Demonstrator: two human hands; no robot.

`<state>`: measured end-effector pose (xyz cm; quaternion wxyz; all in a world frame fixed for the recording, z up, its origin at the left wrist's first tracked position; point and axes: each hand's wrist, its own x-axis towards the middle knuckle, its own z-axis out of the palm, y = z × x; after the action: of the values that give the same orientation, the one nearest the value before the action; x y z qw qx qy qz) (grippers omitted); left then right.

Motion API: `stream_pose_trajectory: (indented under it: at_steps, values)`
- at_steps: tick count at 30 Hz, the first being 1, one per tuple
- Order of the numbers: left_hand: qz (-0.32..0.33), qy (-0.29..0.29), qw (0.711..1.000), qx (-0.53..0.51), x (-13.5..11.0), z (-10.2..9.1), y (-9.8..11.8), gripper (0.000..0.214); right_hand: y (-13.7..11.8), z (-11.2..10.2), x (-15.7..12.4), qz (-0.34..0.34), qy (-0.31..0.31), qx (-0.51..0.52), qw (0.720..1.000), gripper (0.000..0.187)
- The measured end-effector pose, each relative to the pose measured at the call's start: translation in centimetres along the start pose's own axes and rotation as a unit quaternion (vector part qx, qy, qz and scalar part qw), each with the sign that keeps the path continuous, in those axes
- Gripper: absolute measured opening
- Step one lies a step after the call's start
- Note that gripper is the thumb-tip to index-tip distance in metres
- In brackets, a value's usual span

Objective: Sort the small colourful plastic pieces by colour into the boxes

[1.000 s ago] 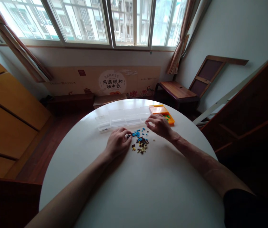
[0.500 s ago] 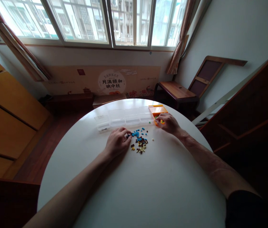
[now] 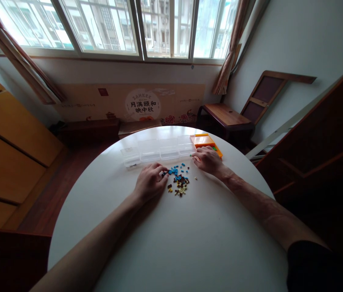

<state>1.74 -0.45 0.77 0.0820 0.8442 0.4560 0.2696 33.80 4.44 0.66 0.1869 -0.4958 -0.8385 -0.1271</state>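
My left hand (image 3: 151, 180) rests on the table at the left side of a loose pile of small toy bricks (image 3: 180, 179) in blue, brown, yellow and cream. Its fingers are curled in, with something small and dark between thumb and forefinger that is too small to make out. Just in front of the orange box (image 3: 204, 139), my right hand (image 3: 208, 160) reaches down with its fingertips together at a small green brick (image 3: 190, 155). That hand covers part of the box's front compartment, where green bricks (image 3: 214, 149) show.
A row of clear plastic compartments (image 3: 149, 151) with raised lids adjoins the orange box on its left. Everything stands on a round white table (image 3: 195, 243). Beyond its far right edge is a wooden chair (image 3: 227, 114). One cream brick (image 3: 196, 178) lies apart, right of the pile.
My right hand has moved left out of the orange box's compartment to the green brick beside it, uncovering more of the box. My left hand stays in place.
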Motion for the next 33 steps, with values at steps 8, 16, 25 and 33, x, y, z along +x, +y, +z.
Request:
stream_pose_trajectory:
  at_steps: [8,16,25,33]
  values:
    - [0.001,0.0,1.0,-0.003,0.0,-0.1,0.1,0.019,-0.4,0.3,0.4,0.02,-0.017,-0.007,1.0,0.022]
    - [-0.001,-0.003,1.0,-0.002,0.0,-0.2,0.3,0.021,-0.9,0.3,1.1,0.036,-0.033,-0.001,0.999,0.02]
    - [0.0,-0.002,1.0,0.001,0.0,-0.1,0.3,0.022,0.4,-0.5,0.8,0.041,0.013,0.069,0.997,0.013]
    - [-0.002,0.0,1.0,0.0,0.1,0.1,0.2,0.021,5.8,-0.9,-0.9,0.15,0.102,0.109,0.977,0.015]
